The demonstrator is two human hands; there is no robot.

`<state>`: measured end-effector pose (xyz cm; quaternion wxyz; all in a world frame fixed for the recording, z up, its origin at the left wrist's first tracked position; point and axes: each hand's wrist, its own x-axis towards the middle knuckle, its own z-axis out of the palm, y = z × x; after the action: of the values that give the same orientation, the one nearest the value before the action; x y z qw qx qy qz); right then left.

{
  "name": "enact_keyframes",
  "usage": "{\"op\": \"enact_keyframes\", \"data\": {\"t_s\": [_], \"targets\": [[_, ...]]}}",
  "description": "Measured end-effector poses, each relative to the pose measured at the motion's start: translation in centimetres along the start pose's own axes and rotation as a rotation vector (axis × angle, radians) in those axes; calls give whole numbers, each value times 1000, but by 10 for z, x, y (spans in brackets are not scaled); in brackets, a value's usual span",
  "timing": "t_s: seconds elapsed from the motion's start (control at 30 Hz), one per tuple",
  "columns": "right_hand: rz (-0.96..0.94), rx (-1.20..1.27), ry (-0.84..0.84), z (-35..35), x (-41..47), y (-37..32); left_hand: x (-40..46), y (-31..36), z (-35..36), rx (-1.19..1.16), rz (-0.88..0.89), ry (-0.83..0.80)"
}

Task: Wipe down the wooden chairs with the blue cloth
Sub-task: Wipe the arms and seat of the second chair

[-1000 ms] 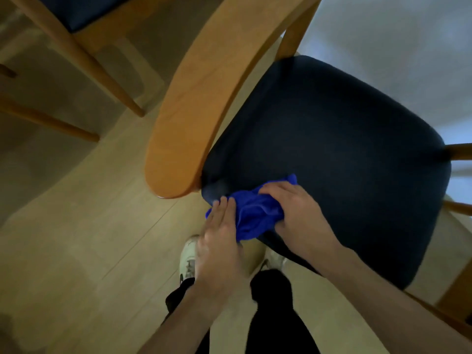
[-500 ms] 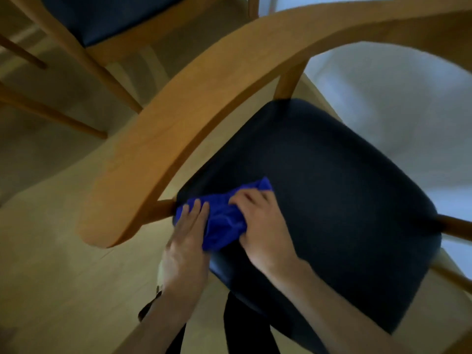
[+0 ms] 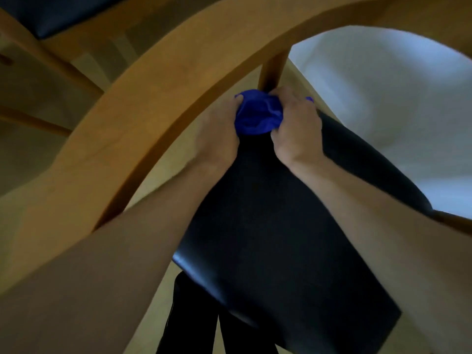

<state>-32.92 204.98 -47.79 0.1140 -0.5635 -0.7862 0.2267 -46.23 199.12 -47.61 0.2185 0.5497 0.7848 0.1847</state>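
A wooden chair with a curved backrest rail [image 3: 143,108] and a dark padded seat [image 3: 281,226] fills the view. The bunched blue cloth [image 3: 258,113] sits at the seat's far edge, right below a wooden upright post [image 3: 273,70]. My left hand [image 3: 219,134] grips the cloth's left side. My right hand [image 3: 296,129] grips its right side, fingers curled against the base of the post. A small tip of cloth pokes out beyond my right hand.
A second wooden chair with a dark seat [image 3: 58,16] stands at the upper left, its legs over the light wood floor [image 3: 30,149]. A pale rug or sheet [image 3: 396,111] lies to the right. My dark trouser legs [image 3: 194,323] show below the seat.
Both hands slid the cloth from the seat's near corner across to its far edge by the upright post. The camera dipped lower, under the backrest rail.
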Motion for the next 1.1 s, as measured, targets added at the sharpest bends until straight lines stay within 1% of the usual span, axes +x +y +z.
{"op": "enact_keyframes", "data": {"t_s": [0.03,0.1,0.2,0.27,0.33,0.37,0.4,0.53,0.6,0.67,0.7,0.77,0.83,0.9,0.93,0.97,1.0,1.1], "targets": [[2,-19,-1,4,-13,-6,-16,-6,1,15,-15,0],[-7,-29,-93,6,-51,-15,-57,-16,-3,77,-20,-30],[-66,-31,-301,-1,-113,-18,-121,-25,-16,139,-47,-210],[-99,-24,-420,-7,-139,-18,-146,-26,-26,155,-36,-323],[-129,3,-481,-15,-137,-14,-152,-27,-29,140,-32,-342],[-142,12,-471,-19,-126,-11,-145,-24,-29,138,-23,-331],[-137,19,-423,-23,-110,-7,-131,-19,-28,127,-5,-298],[-8,98,-60,-36,-25,13,-28,23,-12,106,102,-72],[86,104,20,-35,8,28,19,39,0,71,124,-33],[140,92,19,-29,15,37,35,45,10,67,113,-75],[162,104,18,-25,6,37,28,46,12,115,125,-87],[187,130,43,-18,-35,31,-1,41,10,285,216,-133],[242,115,-14,-18,-89,28,-34,35,0,386,318,-268],[221,125,-130,-27,-128,33,-62,29,-11,415,430,-475],[198,143,-182,-33,-136,38,-69,28,-14,426,486,-536],[168,163,-210,-41,-135,44,-70,28,-15,422,523,-557],[136,174,-193,-48,-126,51,-64,33,-12,391,522,-551],[138,171,-8,-62,-68,64,-12,61,9,236,408,-382]]}}
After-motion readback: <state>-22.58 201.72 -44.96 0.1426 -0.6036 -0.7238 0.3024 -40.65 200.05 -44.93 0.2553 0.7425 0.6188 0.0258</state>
